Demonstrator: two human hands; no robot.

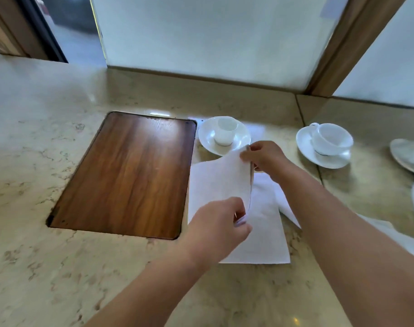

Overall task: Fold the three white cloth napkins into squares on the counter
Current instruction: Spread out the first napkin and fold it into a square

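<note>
A white cloth napkin [215, 182] lies on the beige marble counter [59, 161], to the right of the wooden inset. Its right half is lifted off the counter and curls over toward the left. My right hand [264, 159] pinches the raised far corner. My left hand [220, 223] pinches the raised near corner. Under the lifted flap the lower layer of the napkin [264, 232] lies flat. More white cloth [286, 206] shows beneath my right forearm and trails off to the right; how many napkins it is I cannot tell.
A dark wooden panel [130, 173] is set into the counter on the left. A white cup on a saucer [224, 135] stands just beyond the napkin. A second cup and saucer [326, 145] stand to the right, next to a mirrored wall. A frosted window runs along the back.
</note>
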